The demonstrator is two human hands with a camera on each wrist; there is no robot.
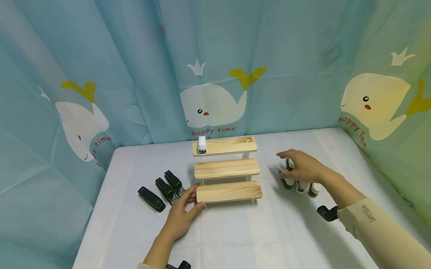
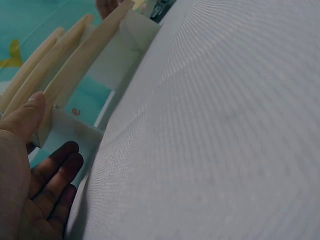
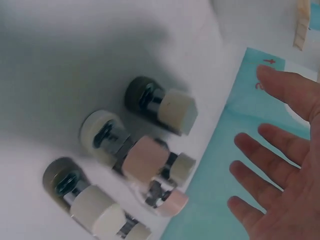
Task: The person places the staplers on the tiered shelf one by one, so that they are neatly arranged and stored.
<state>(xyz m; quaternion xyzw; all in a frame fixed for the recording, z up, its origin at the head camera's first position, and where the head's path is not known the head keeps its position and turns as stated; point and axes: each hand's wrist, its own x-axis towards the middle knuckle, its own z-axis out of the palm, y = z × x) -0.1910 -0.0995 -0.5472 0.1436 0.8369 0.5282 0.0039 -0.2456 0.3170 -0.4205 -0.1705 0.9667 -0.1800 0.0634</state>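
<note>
A three-step wooden display shelf [image 1: 229, 191] on pale supports stands mid-table. At the left end of its lowest step, my left hand [image 1: 182, 217] holds the board, thumb along the front and index finger behind. In the left wrist view its other fingers [image 2: 57, 172] stay loose beside the support. My right hand [image 1: 303, 167] reaches over a group of small stapler-like items [image 1: 314, 189] with pale caps. Seen from the right wrist, that hand has spread fingers [image 3: 270, 160] with nothing between them, apart from the cream and pink-topped items [image 3: 172, 110].
A white-capped item [image 1: 202, 145] sits at the left of the top step. Several black staplers [image 1: 151, 198] lie left of the shelf. Behind the white-covered table [image 1: 228, 243] hangs a blue whale-print curtain [image 1: 138, 73], which also runs along both sides.
</note>
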